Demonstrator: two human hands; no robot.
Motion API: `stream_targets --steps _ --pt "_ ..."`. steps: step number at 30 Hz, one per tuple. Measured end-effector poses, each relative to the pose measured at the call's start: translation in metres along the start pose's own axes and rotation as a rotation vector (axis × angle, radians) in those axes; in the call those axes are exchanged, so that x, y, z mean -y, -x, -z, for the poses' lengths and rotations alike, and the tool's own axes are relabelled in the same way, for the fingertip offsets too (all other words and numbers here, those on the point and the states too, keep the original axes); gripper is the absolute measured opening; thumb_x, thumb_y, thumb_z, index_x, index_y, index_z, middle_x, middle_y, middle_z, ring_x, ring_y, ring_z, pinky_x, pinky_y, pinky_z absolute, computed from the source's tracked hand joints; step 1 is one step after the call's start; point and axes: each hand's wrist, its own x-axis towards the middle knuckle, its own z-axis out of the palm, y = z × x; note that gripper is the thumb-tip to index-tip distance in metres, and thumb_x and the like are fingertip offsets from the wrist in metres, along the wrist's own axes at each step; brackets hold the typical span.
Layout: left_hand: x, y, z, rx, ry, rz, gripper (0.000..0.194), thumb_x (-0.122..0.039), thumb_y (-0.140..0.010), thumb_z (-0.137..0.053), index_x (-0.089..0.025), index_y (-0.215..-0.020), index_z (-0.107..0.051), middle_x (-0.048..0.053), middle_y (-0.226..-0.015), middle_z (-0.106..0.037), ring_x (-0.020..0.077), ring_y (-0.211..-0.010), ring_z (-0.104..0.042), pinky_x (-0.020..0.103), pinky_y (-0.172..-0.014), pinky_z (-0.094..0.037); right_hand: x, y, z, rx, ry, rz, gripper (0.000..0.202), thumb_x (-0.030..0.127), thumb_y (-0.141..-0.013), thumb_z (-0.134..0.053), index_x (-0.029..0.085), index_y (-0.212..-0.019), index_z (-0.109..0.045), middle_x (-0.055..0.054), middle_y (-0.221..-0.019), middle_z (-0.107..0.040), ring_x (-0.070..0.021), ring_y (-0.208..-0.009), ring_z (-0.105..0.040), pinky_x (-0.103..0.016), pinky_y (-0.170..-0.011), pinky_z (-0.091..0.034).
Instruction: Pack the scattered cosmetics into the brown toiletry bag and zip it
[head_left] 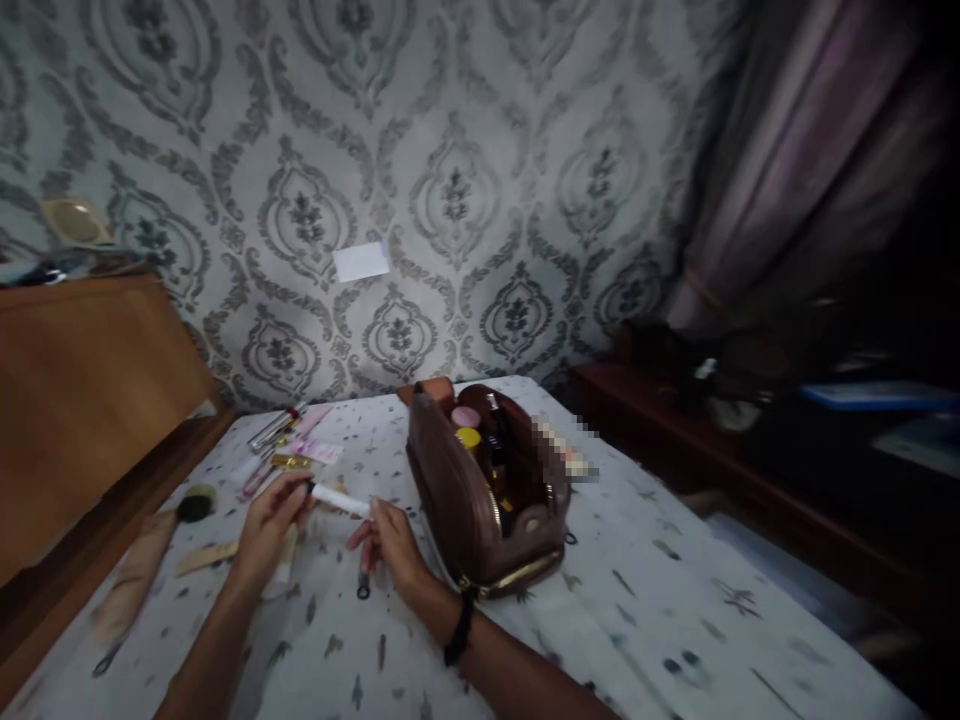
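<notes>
My left hand [274,518] pinches the dark-tipped left end of a slim white tube [341,500]. The fingers of my right hand [394,540] close on the tube's other end, and a black band circles that wrist. Just right of my right hand stands an open brown bag [450,490], its zip undone. Inside it are a yellow-lidded container [469,438], a pink round item [465,417] and dark bottles [496,460]. Behind my left hand lie a gold tube [291,461], a pink-and-white packet [319,451] and several slender cosmetics.
A brush with dark bristles [196,503] lies at the left beside a beige pouch [135,575]. The patterned white cloth [637,600] covers the table. A wooden panel [90,400] rises at the left. Dark furniture [675,470] stands at the right, below a curtain.
</notes>
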Motion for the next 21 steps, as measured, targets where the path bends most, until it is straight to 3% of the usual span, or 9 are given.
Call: stream_targets --steps 8,21 --pt "-0.0046 -0.0008 -0.0050 -0.104 -0.003 0.126 0.056 -0.059 -0.050 -0.087 -0.020 -0.089 -0.074 0.001 -0.087 -0.069 0.0153 -0.072 -0.063 0.021 -0.057 -0.050 -0.0004 -0.0045 0.0046 -0.010 -0.098 0.023 0.062 0.083 -0.074 -0.047 0.021 -0.083 -0.042 0.001 -0.061 -0.066 -0.0069 -0.035 -0.046 -0.019 -0.034 -0.032" --pt "-0.0075 -0.0042 -0.0034 -0.101 -0.114 0.076 0.058 -0.061 -0.048 -0.087 -0.020 -0.087 -0.076 0.001 -0.087 -0.069 0.0151 -0.070 -0.061 0.020 -0.053 -0.048 -0.0018 -0.0070 0.0072 0.013 -0.137 0.010 0.054 0.072 -0.080 -0.052 0.020 -0.090 -0.046 0.002 -0.065 -0.065 -0.0076 -0.037 -0.049 -0.018 -0.033 -0.032"
